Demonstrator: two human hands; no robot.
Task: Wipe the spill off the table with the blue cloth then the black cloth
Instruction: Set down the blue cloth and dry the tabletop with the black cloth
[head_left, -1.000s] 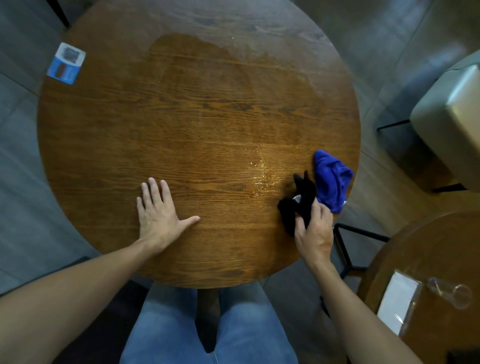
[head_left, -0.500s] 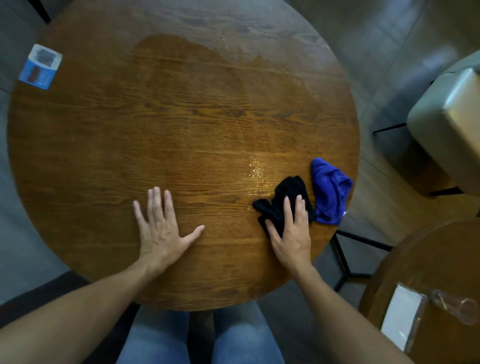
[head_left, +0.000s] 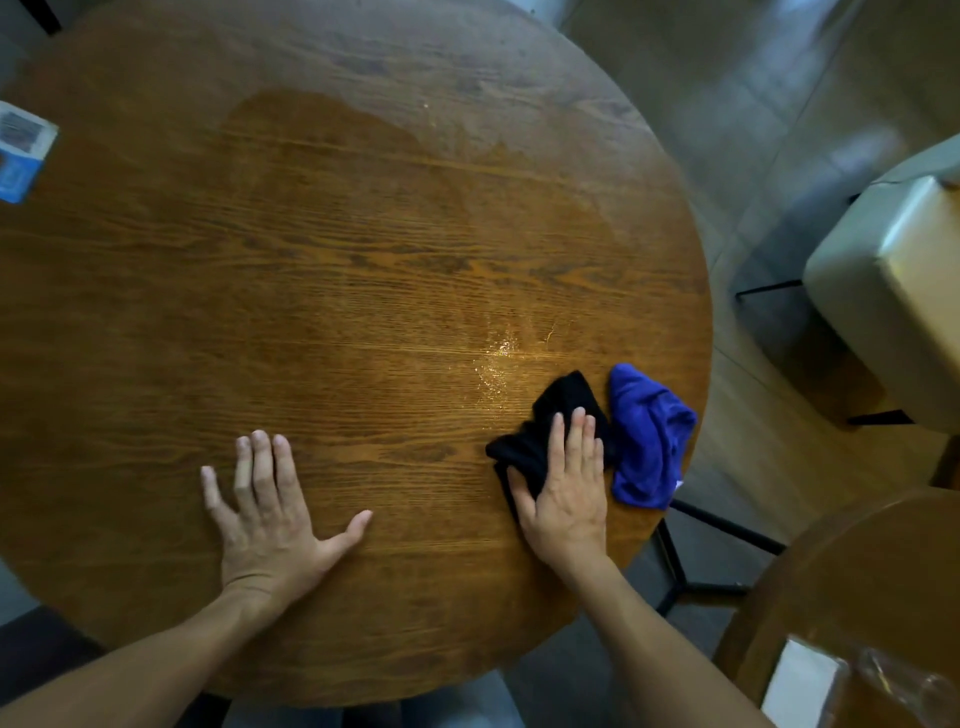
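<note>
My right hand (head_left: 569, 483) presses flat on the crumpled black cloth (head_left: 558, 413) near the right edge of the round wooden table (head_left: 337, 270). A small patch of glistening wet spill (head_left: 496, 358) lies just beyond the black cloth, up and to the left of it. The bunched blue cloth (head_left: 649, 436) rests right beside the black cloth, at the table's right rim. My left hand (head_left: 270, 512) lies palm down on the wood with fingers spread, holding nothing.
A blue and white card (head_left: 21, 150) sits at the table's far left edge. A pale padded chair (head_left: 893, 291) stands to the right. A second wooden table (head_left: 857, 582) at lower right carries a white card and a clear glass.
My right hand laid the black cloth down flat and now presses it with an open palm, slightly left of where it held it bunched. The left hand stayed planted.
</note>
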